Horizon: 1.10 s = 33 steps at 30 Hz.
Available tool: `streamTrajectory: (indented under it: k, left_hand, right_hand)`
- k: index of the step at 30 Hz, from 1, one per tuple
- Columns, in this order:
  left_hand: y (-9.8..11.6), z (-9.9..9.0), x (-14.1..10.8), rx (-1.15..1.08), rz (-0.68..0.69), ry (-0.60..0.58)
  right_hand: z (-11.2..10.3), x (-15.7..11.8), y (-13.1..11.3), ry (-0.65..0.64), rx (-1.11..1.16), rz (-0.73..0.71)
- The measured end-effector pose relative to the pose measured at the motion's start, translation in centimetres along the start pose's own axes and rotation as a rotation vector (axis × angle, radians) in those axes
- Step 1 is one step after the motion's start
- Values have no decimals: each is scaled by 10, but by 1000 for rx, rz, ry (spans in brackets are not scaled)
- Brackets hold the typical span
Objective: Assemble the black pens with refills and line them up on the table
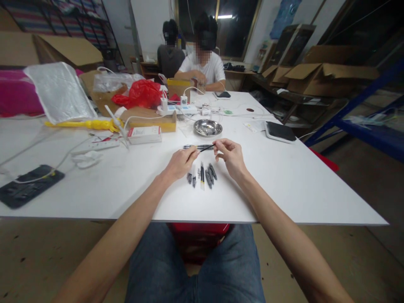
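A thin black pen refill (207, 148) spans the gap between my two hands, slanting up to the right. My left hand (181, 162) is closed on its lower left end. The fingertips of my right hand (229, 155) pinch its other end. Just behind it, several dark pens (191, 147) lie sideways on the white table (126, 185). Nearer to me are small pen parts: grey barrels (210, 176), black refills with yellow bits (202, 173), and clear pieces with dark tips (194, 176). A shiny metal bowl (208, 128) with small dark things inside stands beyond my hands.
A white and red box (144, 134), a power strip (178, 109) and a yellow object (91, 124) lie at the left and back. A black device (280, 131) is at the right. A person in white (205, 67) sits across the table, another behind.
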<state>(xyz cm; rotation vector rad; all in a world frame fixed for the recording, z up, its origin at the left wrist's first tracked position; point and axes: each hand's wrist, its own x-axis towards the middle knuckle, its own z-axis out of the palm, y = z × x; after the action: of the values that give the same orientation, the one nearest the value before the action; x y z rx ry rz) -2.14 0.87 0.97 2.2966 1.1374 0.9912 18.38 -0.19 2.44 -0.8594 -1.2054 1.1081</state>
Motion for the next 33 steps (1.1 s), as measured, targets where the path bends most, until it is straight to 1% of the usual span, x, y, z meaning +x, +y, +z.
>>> streamTrajectory:
  k: [2, 3, 4, 5, 8, 9, 11, 13, 16, 18, 20, 23, 26, 30, 33]
  left_hand:
    - [0, 0, 0, -13, -2, 40]
    - [-1, -1, 0, -18, 0, 62]
    - [-2, -1, 0, -19, 3, 81]
    - [-2, -1, 0, -15, 2, 95]
    - [-2, -1, 1, 18, -2, 117]
    - [-2, -1, 1, 30, -4, 123]
    - [-1, -2, 1, 55, -17, 137]
    - [0, -3, 0, 89, -45, 151]
    - [-1, -3, 0, 156, -95, 159]
    - [-2, -2, 0, 197, -128, 140]
    - [-3, -1, 0, 235, -157, 106]
    - [-5, -1, 0, 282, -191, 63]
    - [-7, 0, 0, 306, -202, 38]
    - [-10, 0, 0, 350, -209, 16]
    - [-12, 1, 1, 355, -209, 9]
  right_hand:
    - [0, 1, 2, 121, -36, -69]
    - [0, 1, 3, 138, -67, -82]
    - [1, 1, 4, 116, -105, -86]
    - [2, 0, 4, 60, -151, -86]
    - [8, -7, 4, -165, -332, -107]
    - [11, -9, 3, -214, -401, -124]
    - [14, -13, 2, -256, -527, -147]
    - [15, -15, 1, -243, -599, -156]
    - [13, -12, 3, -179, -634, -155]
    - [10, -8, 6, -137, -648, -140]
    - [7, -5, 10, -121, -655, -101]
    - [5, -4, 14, -151, -634, -26]
    - [6, -7, 14, -217, -648, -21]
    - [8, -10, 13, -269, -850, -66]
    - [8, -10, 11, -232, -988, -67]
